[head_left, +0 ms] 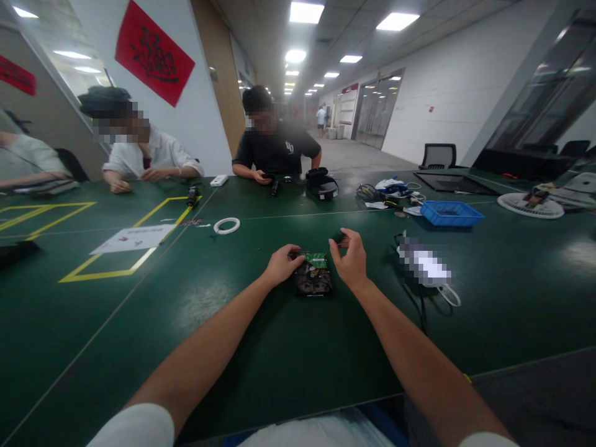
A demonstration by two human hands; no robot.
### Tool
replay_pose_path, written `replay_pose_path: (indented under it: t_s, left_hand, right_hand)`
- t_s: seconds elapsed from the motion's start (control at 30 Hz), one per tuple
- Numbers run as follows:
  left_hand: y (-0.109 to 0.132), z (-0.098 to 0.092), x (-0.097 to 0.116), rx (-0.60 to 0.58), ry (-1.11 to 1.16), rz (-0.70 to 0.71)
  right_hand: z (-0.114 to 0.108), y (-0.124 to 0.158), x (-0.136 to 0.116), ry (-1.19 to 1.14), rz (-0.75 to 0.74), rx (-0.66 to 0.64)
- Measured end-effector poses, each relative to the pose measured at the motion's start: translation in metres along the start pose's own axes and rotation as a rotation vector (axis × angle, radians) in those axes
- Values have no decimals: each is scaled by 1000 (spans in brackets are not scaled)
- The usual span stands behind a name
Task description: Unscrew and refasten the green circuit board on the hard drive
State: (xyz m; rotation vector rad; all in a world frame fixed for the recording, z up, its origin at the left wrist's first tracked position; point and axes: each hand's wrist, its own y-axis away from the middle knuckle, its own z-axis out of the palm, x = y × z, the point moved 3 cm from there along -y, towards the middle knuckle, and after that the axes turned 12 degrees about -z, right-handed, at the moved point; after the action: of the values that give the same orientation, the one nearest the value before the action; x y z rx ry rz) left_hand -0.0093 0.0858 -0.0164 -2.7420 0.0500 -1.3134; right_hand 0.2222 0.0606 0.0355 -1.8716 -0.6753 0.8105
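A black device (313, 280) with a green circuit board (316, 260) along its far part lies on the green table, in front of my body. My left hand (284, 264) is closed on the device's far left corner, thumb near the board. Just right of the device, my right hand (349, 256) is raised and pinches a small dark piece (337, 237) between thumb and fingers. What that piece is cannot be made out.
Right of my hands lie a phone-like device (423, 264) with a cable and a blue tray (451, 214). A white ring (226, 226) and a paper sheet (133, 239) are on the left. Two people (274, 146) (149, 152) sit across the table.
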Motion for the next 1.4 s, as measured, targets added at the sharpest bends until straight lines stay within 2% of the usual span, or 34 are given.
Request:
replay_pose_path:
  t_s: [0.2, 0.47, 0.67, 0.87, 1.13, 1.4]
  left_hand:
    - [-1, 0, -1, -4, 5, 4]
    - [0, 0, 1, -2, 11, 11]
    - [1, -1, 1, -7, 12, 6]
    - [0, -1, 2, -7, -2, 6]
    - [0, -1, 2, -7, -11, -7]
    - [-1, 0, 0, -3, -6, -7]
  right_hand:
    - [-1, 0, -2, -4, -37, -17]
    - [4, 2, 3, 11, -8, 20]
    - [-1, -2, -2, 33, -59, -27]
    - [2, 1, 3, 1, -7, 21]
    - [-2, -3, -2, 18, -43, -19]
    - [0, 0, 3, -24, 2, 25]
